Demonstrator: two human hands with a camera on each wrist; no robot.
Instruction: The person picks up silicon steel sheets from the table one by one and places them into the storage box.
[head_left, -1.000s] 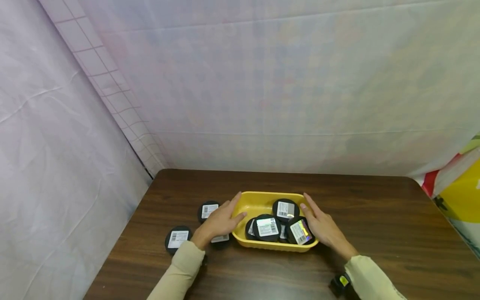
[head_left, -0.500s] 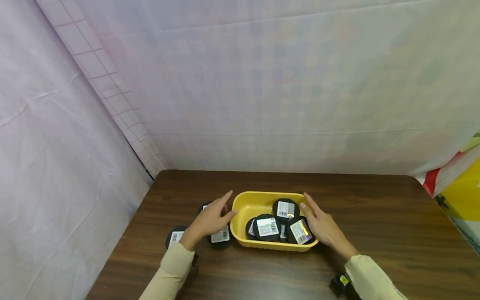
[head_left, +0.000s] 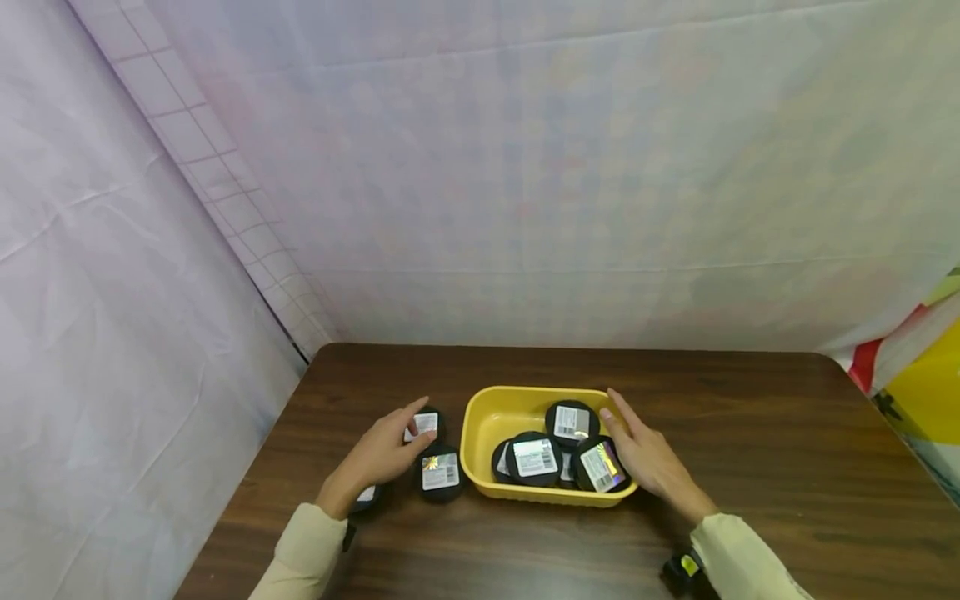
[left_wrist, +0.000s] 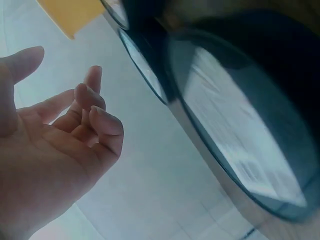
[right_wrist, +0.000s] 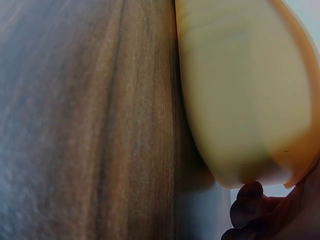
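A yellow plastic basket [head_left: 487, 417] stands on the table with several black round flat things [head_left: 534, 458] inside, each with a white barcode label. My right hand [head_left: 651, 458] holds the basket's right end, thumb over the rim; in the right wrist view its fingers [right_wrist: 250, 205] curl at the end of the basket wall [right_wrist: 225, 100]. My left hand [head_left: 378, 454] hovers left of the basket, fingers loosely bent around nothing. Near it lie three more labelled black discs: one [head_left: 441, 475] beside the basket, one [head_left: 426, 423] behind, one [head_left: 366, 498] partly hidden under the hand.
The brown wooden table [head_left: 750, 458] extends to both sides of the basket. A white cloth wall [head_left: 525, 208] rises behind its far edge, and another cloth [head_left: 150, 375] hangs at the left. A black wrist device [head_left: 682, 571] sits under my right sleeve.
My left hand has left the basket's left rim and moved left and slightly toward me, uncovering the disc beside the basket. My right hand stays on the basket's right end.
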